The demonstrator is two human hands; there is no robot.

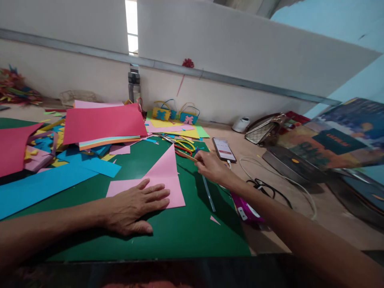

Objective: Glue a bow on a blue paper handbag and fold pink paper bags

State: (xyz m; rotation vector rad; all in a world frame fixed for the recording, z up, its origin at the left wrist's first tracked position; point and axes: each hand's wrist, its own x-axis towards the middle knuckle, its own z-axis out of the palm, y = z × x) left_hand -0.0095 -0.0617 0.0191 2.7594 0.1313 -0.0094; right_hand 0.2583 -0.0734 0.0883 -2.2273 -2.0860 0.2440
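My left hand (132, 208) lies flat with fingers spread on a folded sheet of pink paper (163, 172), pressing it to the green cutting mat (180, 240). The paper's fold makes a pointed peak at the far side. My right hand (210, 164) is closed on a thin tan stick (190, 157), pencil-like, just right of the peak. Scissors with yellow handles (186, 145) and a red-handled pair (181, 153) lie right beside it. Below the right hand rests a clear glue stick (209, 194).
Stacked red paper (105, 124), blue strips (45, 186) and scraps crowd the left. Small paper bags with bows (189, 117) stand at the back. To the right are a phone (224, 149), cables (279, 176), a purple device (247, 210) and a painted bag (345, 136).
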